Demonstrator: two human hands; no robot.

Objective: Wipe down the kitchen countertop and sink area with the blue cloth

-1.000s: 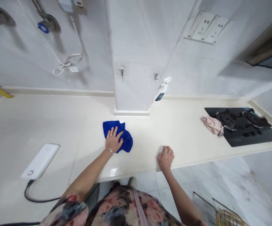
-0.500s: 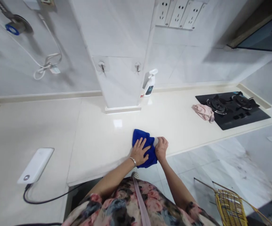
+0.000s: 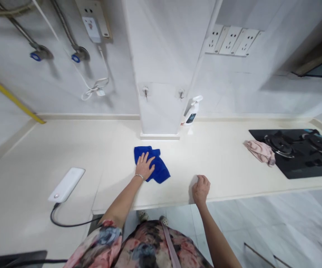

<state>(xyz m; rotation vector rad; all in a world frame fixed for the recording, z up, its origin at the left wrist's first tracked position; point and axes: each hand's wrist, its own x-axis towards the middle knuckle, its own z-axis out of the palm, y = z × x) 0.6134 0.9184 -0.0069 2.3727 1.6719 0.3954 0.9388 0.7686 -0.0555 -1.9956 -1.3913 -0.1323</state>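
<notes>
My left hand [image 3: 145, 166] lies flat with its fingers spread on a blue cloth [image 3: 160, 172], pressing it against the pale countertop [image 3: 219, 156]. The cloth is partly folded and spreads out to the right of the hand. Near the counter's front edge, my right hand [image 3: 201, 189] rests with its fingers curled in a loose fist, apart from the cloth. Nothing shows in that fist.
A white power bank [image 3: 67, 185] with a black cable lies on the left. Behind, a white spray bottle [image 3: 192, 111] stands beside the wall pillar [image 3: 161, 115]. To the right, a pink cloth [image 3: 260, 152] overlaps the black gas hob [image 3: 295, 163].
My left hand has slid the blue cloth left and farther in from the counter edge. My right hand, beside the cloth before, is now well apart from it. The view has shifted left.
</notes>
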